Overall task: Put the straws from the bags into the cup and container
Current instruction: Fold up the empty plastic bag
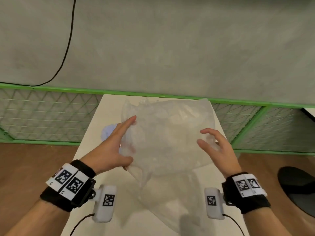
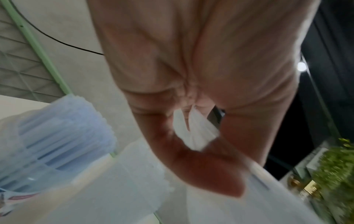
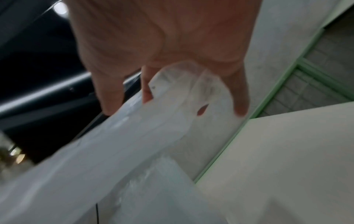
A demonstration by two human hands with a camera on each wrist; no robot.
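A large clear plastic bag (image 1: 167, 138) hangs crumpled above the white table (image 1: 109, 106), stretched between both hands. My left hand (image 1: 127, 142) holds its left edge, index finger straight and thumb pressed against the film; the left wrist view shows a fold of plastic (image 2: 193, 136) pinched between thumb and fingers. My right hand (image 1: 204, 137) grips the right edge with curled fingers, and the film (image 3: 134, 136) drapes over them. A bundle of pale blue straws (image 2: 57, 136) stands in a clear cup at the left, seen as a bluish patch (image 1: 109, 132) behind my left hand.
A green wire fence (image 1: 51, 116) runs behind the table's far end, with a black cable (image 1: 68, 40) on the grey floor beyond. A dark round seat (image 1: 298, 189) sits at the right. Brown floor lies on both sides of the narrow table.
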